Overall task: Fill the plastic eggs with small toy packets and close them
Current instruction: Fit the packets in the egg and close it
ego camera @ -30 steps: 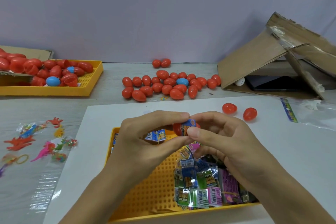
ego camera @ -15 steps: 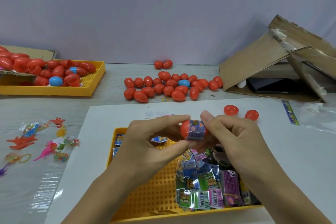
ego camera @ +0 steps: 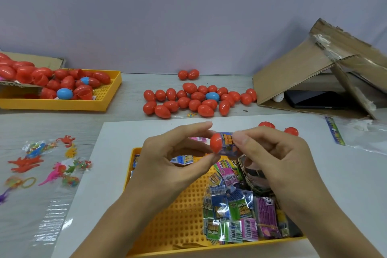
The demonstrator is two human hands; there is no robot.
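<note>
Head view: grey counter (ego camera: 52,123) under everything, white sheet (ego camera: 345,184) across its near middle. On the far right, collapsed cardboard box (ego camera: 293,73) tented over a dark flat object (ego camera: 314,98). Near centre, yellow perforated tray (ego camera: 178,216) on the sheet, pile of small toy packets (ego camera: 240,209) in its right half, partly hidden by the right forearm. Far left, second yellow tray (ego camera: 104,94) heaped with open red egg halves and one blue egg. Beyond the sheet, cluster of closed red eggs (ego camera: 194,100) with a blue one among them; two more red eggs (ego camera: 291,131) just behind the right hand. On the left, loose rubbery toy figures (ego camera: 52,163) on clear film. Above the near tray, left hand (ego camera: 167,163) pinching a red egg half (ego camera: 215,142) between thumb and forefinger; right hand (ego camera: 272,153) gripping a packet (ego camera: 228,139) at the half's open mouth, fingers curled round it.
</note>
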